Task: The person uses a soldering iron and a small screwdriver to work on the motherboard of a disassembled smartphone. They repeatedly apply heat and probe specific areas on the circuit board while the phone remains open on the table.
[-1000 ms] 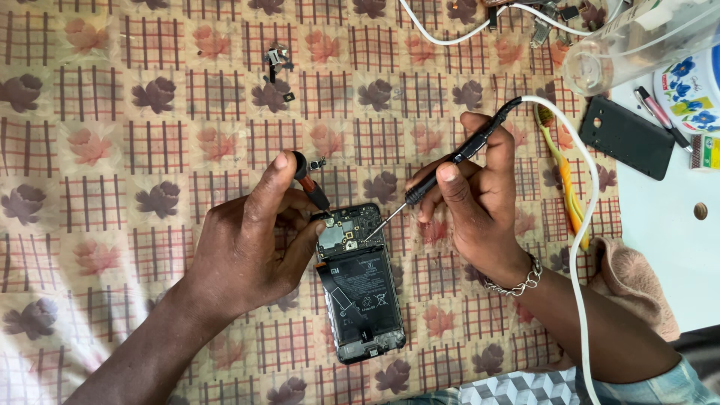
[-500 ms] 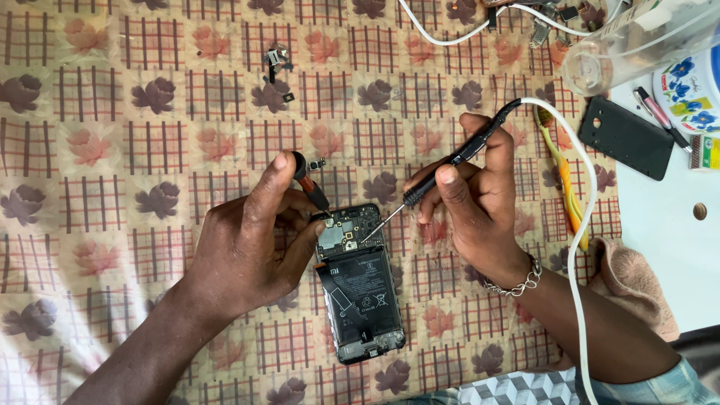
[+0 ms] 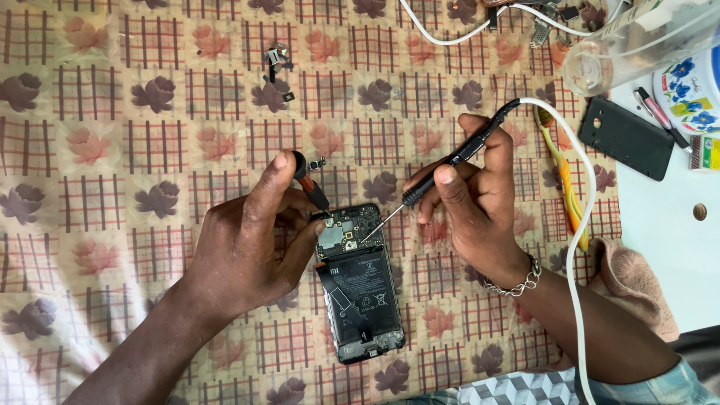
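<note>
- A checked cloth [image 3: 112, 135] with a flower print covers the whole work surface, and everything lies on it.
- The opened phone [image 3: 358, 285] lies back-up near the middle, towards 6 o'clock, with its long axis running roughly 12 to 6; its battery and circuit board are bare.
- The left hand [image 3: 251, 240] sits at 9 o'clock of the phone, resting against its upper left edge, fingers curled around a small screwdriver [image 3: 311, 187] with a black and red handle, whose tip meets the board's top corner.
- The right hand [image 3: 476, 202] is at 2 o'clock of the phone, clamped pen-fashion on a black soldering pen [image 3: 450, 161]; its thin metal tip comes down onto the circuit board.
- The two hands are apart, with the phone's top end between them.
- A white cable [image 3: 581, 225] leaves the pen's back end and curves down past the right wrist towards 5 o'clock.
- A black phone cover [image 3: 626, 139] lies at 2 o'clock, well apart from the phone.
- A yellow tool [image 3: 566, 187] lies just beside the cable, at 3 o'clock.
- Small loose parts [image 3: 277, 64] lie at 11 o'clock, well apart from both hands.
</note>
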